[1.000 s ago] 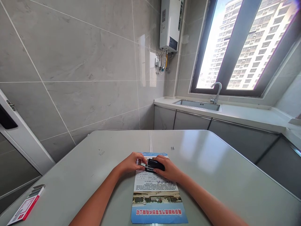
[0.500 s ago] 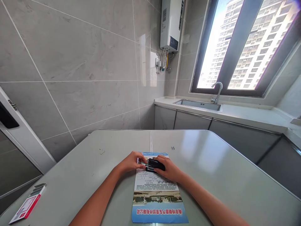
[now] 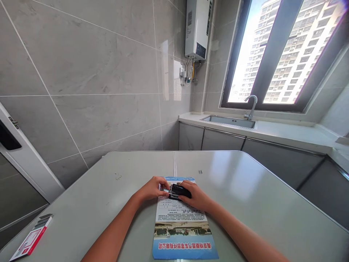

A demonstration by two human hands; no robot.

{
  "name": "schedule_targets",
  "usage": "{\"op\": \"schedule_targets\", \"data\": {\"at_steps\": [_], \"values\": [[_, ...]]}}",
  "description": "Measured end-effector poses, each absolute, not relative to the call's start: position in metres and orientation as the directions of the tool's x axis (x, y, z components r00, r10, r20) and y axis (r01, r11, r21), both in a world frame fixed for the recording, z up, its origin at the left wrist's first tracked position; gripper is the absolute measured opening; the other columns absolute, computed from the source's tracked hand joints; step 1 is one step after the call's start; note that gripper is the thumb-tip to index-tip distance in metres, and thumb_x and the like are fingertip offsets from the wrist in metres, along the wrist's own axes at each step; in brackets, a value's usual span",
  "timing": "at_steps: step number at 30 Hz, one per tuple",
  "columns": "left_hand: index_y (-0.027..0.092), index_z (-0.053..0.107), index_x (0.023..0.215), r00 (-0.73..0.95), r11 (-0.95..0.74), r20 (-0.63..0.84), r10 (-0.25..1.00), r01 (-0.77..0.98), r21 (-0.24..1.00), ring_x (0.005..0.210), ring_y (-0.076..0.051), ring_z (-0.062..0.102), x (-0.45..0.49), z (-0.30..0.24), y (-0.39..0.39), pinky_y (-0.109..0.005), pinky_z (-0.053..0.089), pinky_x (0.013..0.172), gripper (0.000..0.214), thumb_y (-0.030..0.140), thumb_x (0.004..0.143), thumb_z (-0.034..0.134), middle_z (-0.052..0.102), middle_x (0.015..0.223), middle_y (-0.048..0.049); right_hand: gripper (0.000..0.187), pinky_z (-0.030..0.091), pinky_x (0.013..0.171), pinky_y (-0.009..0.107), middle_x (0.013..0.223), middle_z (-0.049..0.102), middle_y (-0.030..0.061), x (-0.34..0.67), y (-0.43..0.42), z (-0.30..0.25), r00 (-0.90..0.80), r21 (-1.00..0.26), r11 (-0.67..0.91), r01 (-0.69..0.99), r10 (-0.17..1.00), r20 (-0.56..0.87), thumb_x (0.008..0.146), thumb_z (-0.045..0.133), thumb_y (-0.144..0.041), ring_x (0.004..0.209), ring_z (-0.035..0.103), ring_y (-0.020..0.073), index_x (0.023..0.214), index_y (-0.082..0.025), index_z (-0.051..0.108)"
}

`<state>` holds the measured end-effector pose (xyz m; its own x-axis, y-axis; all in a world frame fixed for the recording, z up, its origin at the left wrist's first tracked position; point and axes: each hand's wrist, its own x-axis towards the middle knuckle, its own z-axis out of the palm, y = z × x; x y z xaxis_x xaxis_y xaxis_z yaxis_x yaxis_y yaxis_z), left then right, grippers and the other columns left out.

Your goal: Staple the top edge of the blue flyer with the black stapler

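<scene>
A black stapler (image 3: 178,190) lies over the printed sheet (image 3: 178,214), its length running left to right. My right hand (image 3: 194,193) is closed round its right end, fingers over the top and thumb along the near side. At the other end my left hand (image 3: 155,188) pinches a narrow silvery piece (image 3: 165,190) that sticks out of the stapler. Whether that piece is the stapler's own metal tray or a strip of staples is too small to tell. Part of the sheet's upper text is hidden under the hands and stapler.
Small loose staples (image 3: 118,177) lie on the pale table (image 3: 131,225) at left, and short staple strips (image 3: 200,171) sit beyond the sheet. A red-and-white packet (image 3: 32,238) is near the left edge. Behind stand a counter with a sink (image 3: 231,121) and a tiled wall (image 3: 109,72).
Both hands and the stapler stay almost in place. At the stapler's left end, the silvery piece between my left fingers looks slightly shifted. The view has moved very slightly.
</scene>
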<state>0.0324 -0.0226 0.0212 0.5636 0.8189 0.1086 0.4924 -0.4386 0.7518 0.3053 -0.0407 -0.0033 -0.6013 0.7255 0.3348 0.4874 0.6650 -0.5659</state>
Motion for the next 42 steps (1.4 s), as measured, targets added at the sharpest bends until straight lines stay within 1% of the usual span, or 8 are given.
{"op": "schedule_targets", "data": {"at_steps": [7,16,20,24,33,36,39,42], "values": [[0.022,0.082,0.09,0.668,-0.553,0.15,0.728,0.444,0.705,0.086,-0.017,0.066,0.025,0.023,-0.022,-0.029,0.05,0.082,0.014,0.031,0.08,0.082,0.074,0.098,-0.0049,0.028,0.046,0.088,0.035,0.108,0.071,0.0062,0.306,-0.04,-0.006,-0.588,-0.591,0.647,0.483,0.739,0.329,0.09,0.071,-0.035,0.097,0.063,0.0236,0.115,-0.023,0.066],[0.023,0.084,0.094,0.667,-0.484,0.082,0.741,0.444,0.754,0.087,-0.018,0.069,-0.005,0.031,-0.018,-0.028,0.052,0.079,0.013,0.025,0.085,0.074,0.076,0.099,-0.0061,0.022,0.045,0.085,0.033,0.105,0.072,0.0051,0.303,-0.04,-0.005,-0.58,-0.623,0.63,0.464,0.748,0.324,0.09,0.071,-0.036,0.095,0.063,0.0226,0.105,-0.021,0.067],[0.019,0.077,0.088,0.628,-0.478,0.101,0.771,0.467,0.744,0.086,-0.017,0.066,0.002,0.037,-0.022,-0.029,0.05,0.08,0.007,0.022,0.082,0.073,0.074,0.092,-0.0033,0.025,0.045,0.085,0.034,0.104,0.071,0.0056,0.306,-0.038,-0.007,-0.547,-0.667,0.616,0.419,0.758,0.356,0.089,0.071,-0.04,0.094,0.063,0.0226,0.105,-0.021,0.067],[0.022,0.064,0.092,0.527,-0.451,0.169,0.833,0.469,0.759,0.085,-0.016,0.062,0.018,0.043,-0.031,-0.032,0.047,0.089,0.016,0.02,0.079,0.074,0.072,0.083,0.0037,0.029,0.044,0.077,0.032,0.091,0.068,0.0034,0.308,-0.039,-0.005,-0.533,-0.702,0.623,0.346,0.746,0.399,0.091,0.066,-0.048,0.082,0.06,0.0199,0.1,-0.021,0.066],[0.02,0.062,0.087,0.615,-0.438,0.138,0.777,0.37,0.819,0.078,-0.014,0.061,0.045,0.023,-0.035,-0.026,0.047,0.077,0.022,0.004,0.072,0.061,0.063,0.08,0.0034,0.025,0.04,0.073,0.031,0.085,0.062,0.002,0.294,-0.055,-0.001,-0.57,-0.649,0.686,0.329,0.692,0.443,0.09,0.067,-0.045,0.078,0.055,0.0188,0.096,-0.021,0.066],[0.02,0.062,0.088,0.606,-0.456,0.169,0.777,0.358,0.815,0.079,-0.014,0.061,0.043,0.024,-0.034,-0.026,0.047,0.076,0.017,0.008,0.076,0.062,0.065,0.083,0.0028,0.026,0.04,0.071,0.03,0.085,0.062,0.0021,0.293,-0.056,-0.001,-0.55,-0.662,0.681,0.313,0.698,0.458,0.091,0.065,-0.047,0.076,0.054,0.0184,0.096,-0.021,0.065],[0.02,0.064,0.09,0.581,-0.511,0.22,0.784,0.402,0.759,0.085,-0.015,0.06,0.039,0.027,-0.031,-0.028,0.046,0.082,0.016,0.021,0.078,0.074,0.067,0.09,0.0015,0.027,0.041,0.073,0.031,0.087,0.065,0.003,0.291,-0.056,0.001,-0.54,-0.661,0.676,0.326,0.707,0.456,0.09,0.066,-0.048,0.079,0.056,0.0194,0.097,-0.021,0.065],[0.02,0.066,0.094,0.477,-0.52,0.286,0.831,0.483,0.705,0.092,-0.019,0.062,0.038,0.023,-0.024,-0.032,0.047,0.09,0.015,0.035,0.09,0.068,0.07,0.096,-0.0016,0.024,0.039,0.069,0.03,0.083,0.067,0.0025,0.292,-0.049,0.005,-0.388,-0.68,0.596,0.427,0.8,0.458,0.09,0.065,-0.044,0.074,0.056,0.0192,0.094,-0.021,0.065]]}}
